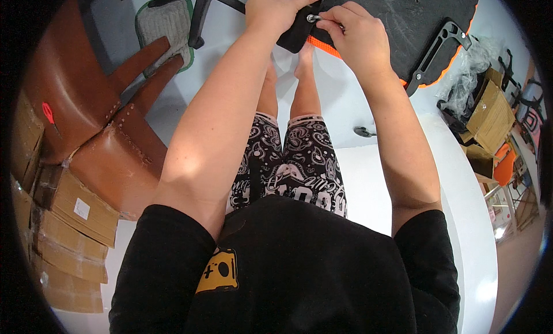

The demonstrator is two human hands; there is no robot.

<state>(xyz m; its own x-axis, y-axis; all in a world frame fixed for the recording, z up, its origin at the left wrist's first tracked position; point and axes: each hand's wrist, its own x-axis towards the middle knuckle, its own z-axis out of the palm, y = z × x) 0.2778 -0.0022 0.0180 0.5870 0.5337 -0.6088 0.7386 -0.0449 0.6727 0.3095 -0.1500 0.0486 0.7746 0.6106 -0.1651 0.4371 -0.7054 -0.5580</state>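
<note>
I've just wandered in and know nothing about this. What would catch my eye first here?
Probably the black panel with bright orange edging at the top, where the right hand pinches a small metal piece beside the left hand. Then the big worn brown seat on the left, with red-handled scissors on it, and the cardboard boxes at lower left.

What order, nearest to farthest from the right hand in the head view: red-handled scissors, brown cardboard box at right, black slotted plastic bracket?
1. Black slotted plastic bracket, right of the right hand.
2. Brown cardboard box, farther right.
3. Red-handled scissors, far left.
</note>
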